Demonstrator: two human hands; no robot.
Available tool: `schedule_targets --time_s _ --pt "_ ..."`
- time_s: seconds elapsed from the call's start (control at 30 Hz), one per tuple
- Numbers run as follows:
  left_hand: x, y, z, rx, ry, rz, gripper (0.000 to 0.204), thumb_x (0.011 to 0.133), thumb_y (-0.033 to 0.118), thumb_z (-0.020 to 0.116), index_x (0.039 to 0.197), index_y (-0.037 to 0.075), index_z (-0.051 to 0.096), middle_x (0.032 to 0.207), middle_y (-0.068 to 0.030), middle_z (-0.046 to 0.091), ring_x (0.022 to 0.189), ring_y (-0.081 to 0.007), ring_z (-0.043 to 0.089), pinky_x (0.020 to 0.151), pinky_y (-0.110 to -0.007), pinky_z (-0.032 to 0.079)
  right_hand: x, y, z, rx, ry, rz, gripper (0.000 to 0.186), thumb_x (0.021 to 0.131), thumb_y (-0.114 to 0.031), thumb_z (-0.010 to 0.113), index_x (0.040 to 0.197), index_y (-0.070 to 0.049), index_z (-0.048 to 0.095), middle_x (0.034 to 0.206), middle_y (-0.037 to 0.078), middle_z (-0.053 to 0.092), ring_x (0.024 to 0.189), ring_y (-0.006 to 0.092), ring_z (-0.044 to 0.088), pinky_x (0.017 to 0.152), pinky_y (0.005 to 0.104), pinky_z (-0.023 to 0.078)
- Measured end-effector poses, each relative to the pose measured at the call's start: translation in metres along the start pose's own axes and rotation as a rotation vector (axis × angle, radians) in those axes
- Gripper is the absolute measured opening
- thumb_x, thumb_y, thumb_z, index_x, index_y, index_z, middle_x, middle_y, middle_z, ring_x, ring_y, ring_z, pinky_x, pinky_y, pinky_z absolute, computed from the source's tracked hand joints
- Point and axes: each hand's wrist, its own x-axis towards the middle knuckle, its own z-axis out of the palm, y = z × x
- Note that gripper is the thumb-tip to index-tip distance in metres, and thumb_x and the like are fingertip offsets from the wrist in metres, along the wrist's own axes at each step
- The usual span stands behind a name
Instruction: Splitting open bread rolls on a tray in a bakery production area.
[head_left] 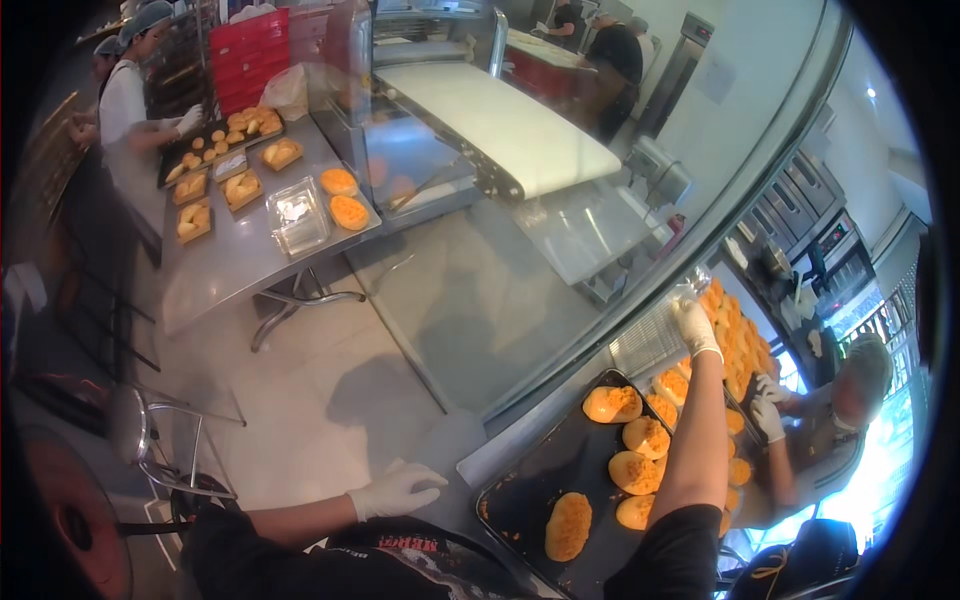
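Observation:
My right hand [692, 320], in a pale glove, reaches far over the bread to a wire rack [645, 340]. Its fingers are curled beside a shiny clear plastic piece [700, 280]; what they hold is not plain. My left hand [398, 491], gloved too, hovers low in front of my body with its fingers stretched out and nothing in them. To its right lies a black baking tray [535, 480] with several oval buns topped in orange crumbs, one bun [568, 527] apart from the others. My right forearm hides part of the tray.
Across from me a co-worker's gloved hands [768, 410] work beside many orange-topped buns [735, 340]. A glass partition [640, 280] rises beyond the tray. At the left stand a steel table [220, 285] with boxed bread and a metal stool [150, 430]. A conveyor belt [500, 120] stands behind.

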Motion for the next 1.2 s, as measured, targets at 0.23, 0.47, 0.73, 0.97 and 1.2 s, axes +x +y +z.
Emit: schedule_targets --time_s 0.23,0.47,0.73,0.97,1.2 --pt "-0.014 -0.007 -0.004 0.008 0.001 -0.065 0.038 0.106 0.042 0.061 0.135 0.022 0.074 0.131 -0.0103 0.073 0.119 -0.0294 0.063 0.107 -0.042 0.047 -0.001 -0.008 -0.013 -0.200 -0.065 -0.061 0.041 0.100 -0.035 0.065 0.109 0.002 0.077 0.102 0.031 0.075 0.102 0.0424 0.075 0.094 0.0494 0.056" --pt "-0.013 -0.027 0.004 -0.101 -0.023 -0.136 0.037 0.105 0.035 0.063 0.133 0.014 0.075 0.127 -0.0115 0.075 0.111 -0.0244 0.069 0.100 -0.039 0.053 0.005 -0.029 -0.018 -0.378 0.016 0.005 0.039 0.099 -0.034 0.061 0.101 0.000 0.079 0.103 0.029 0.075 0.102 0.0465 0.073 0.094 0.0526 0.056" --pt "0.029 0.006 -0.024 -0.310 0.004 -0.113 0.029 0.106 0.017 0.063 0.129 0.004 0.074 0.126 -0.0099 0.075 0.113 -0.0151 0.068 0.096 -0.031 0.053 -0.087 -0.108 -0.072 0.187 0.691 -0.049 0.031 0.113 -0.020 0.052 0.107 -0.001 0.075 0.101 0.019 0.079 0.097 0.0331 0.075 0.091 0.0436 0.056" --pt "0.099 0.098 -0.006 -0.707 0.275 0.476 0.101 0.094 0.029 0.079 0.169 0.003 0.017 0.159 -0.0173 0.044 0.143 -0.0273 0.049 0.117 -0.042 0.042 -0.316 -0.206 -0.041 0.261 0.506 -0.349 0.014 0.104 -0.005 0.062 0.110 -0.002 0.074 0.114 0.013 0.079 0.120 0.0335 0.074 0.120 0.0515 0.042" --pt "0.125 0.125 0.026 -0.811 -0.134 0.471 0.120 0.089 0.055 0.080 0.172 0.007 0.008 0.162 -0.0193 0.043 0.151 -0.0334 0.044 0.120 -0.051 0.041 -0.405 -0.226 -0.006 1.113 -0.093 0.133 0.021 0.108 -0.012 0.058 0.118 0.002 0.071 0.118 0.016 0.077 0.112 0.0277 0.073 0.106 0.0403 0.052"
